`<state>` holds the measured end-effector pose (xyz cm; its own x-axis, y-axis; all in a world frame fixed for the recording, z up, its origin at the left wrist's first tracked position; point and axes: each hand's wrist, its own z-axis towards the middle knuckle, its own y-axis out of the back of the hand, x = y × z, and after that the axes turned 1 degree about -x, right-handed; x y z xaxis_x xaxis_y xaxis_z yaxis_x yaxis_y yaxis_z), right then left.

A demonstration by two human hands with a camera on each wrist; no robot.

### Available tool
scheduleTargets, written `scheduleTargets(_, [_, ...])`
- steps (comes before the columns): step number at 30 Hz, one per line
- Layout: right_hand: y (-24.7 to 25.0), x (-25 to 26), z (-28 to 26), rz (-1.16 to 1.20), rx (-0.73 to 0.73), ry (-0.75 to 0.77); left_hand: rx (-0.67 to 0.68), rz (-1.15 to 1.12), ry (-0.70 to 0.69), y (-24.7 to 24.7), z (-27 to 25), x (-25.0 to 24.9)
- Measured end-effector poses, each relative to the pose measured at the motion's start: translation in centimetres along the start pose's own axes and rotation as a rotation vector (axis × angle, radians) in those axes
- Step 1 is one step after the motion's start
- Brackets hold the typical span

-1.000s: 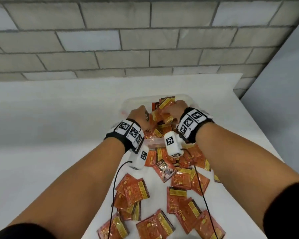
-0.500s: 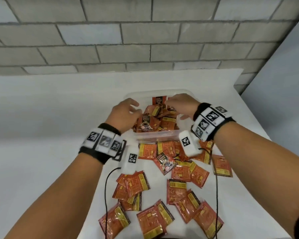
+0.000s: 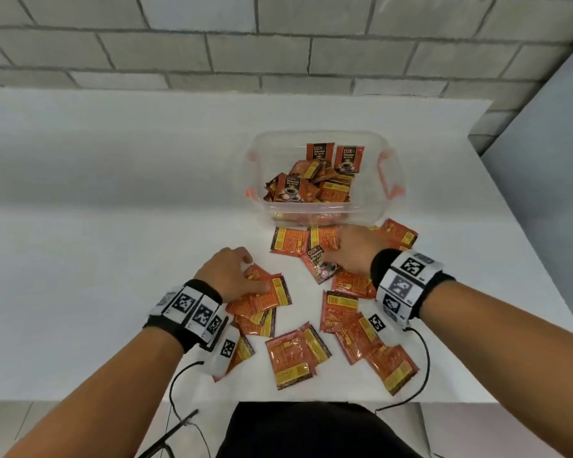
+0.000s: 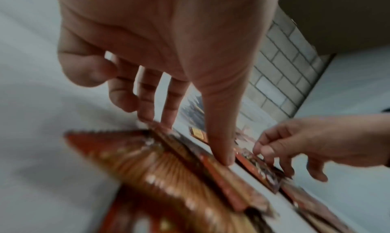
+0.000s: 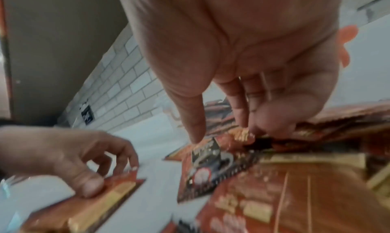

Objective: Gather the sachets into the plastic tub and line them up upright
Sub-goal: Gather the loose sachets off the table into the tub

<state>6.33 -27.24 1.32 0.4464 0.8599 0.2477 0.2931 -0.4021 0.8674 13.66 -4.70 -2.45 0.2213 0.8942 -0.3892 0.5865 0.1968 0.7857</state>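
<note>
A white worktop [image 3: 113, 226] stands against a grey block wall [image 3: 278, 44]. Toward its far side sits a clear plastic tub [image 3: 391, 180] holding a loose jumble of orange sachets [image 3: 311, 183], two standing upright against the back wall. More sachets lie scattered flat on the worktop just in front of the tub. The left hand [image 3: 227, 274] rests on a small overlapping pile of sachets [image 3: 265, 297], fingers [image 4: 219, 146] spread and pressing down, thumb on top. The right hand [image 3: 353, 251] reaches onto sachets near the tub, its fingers pinching a dark-fronted sachet [image 3: 320, 264].
</note>
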Motion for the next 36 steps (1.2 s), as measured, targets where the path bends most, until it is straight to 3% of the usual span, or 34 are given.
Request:
scheduleTargets(6, [-2.5, 1.0, 0.7, -0.142, -0.068, -0.062, 0.015, 0.021, -0.021, -0.2, -0.3, -0.9])
scheduleTargets(11, [-2.5, 0.5, 0.3, -0.016, -0.018, 0.048, 0.019, -0.183, 0.035, 0.6, 0.0, -0.7])
scheduleTargets(17, [-0.7, 0.5, -0.6, 0.251, -0.041, 0.12, -0.062, -0.292, -0.082, 2.2, 0.3, -1.1])
scheduleTargets(23, [-1.4, 1.2, 1.3, 0.088, -0.043, 0.072, -0.068, -0.473, -0.105, 2.9, 1.5, -3.0])
scheduleTargets(30, [-3.0, 1.3, 2.7, -0.093, -0.07, 0.011, 0.046, -0.167, -0.106, 0.7, 3.6, -4.5])
scheduleTargets(36, [-3.0, 1.8, 2.1, -0.038, -0.142, 0.07, -0.012, 0.033, -0.052, 0.3, 4.2, -5.4])
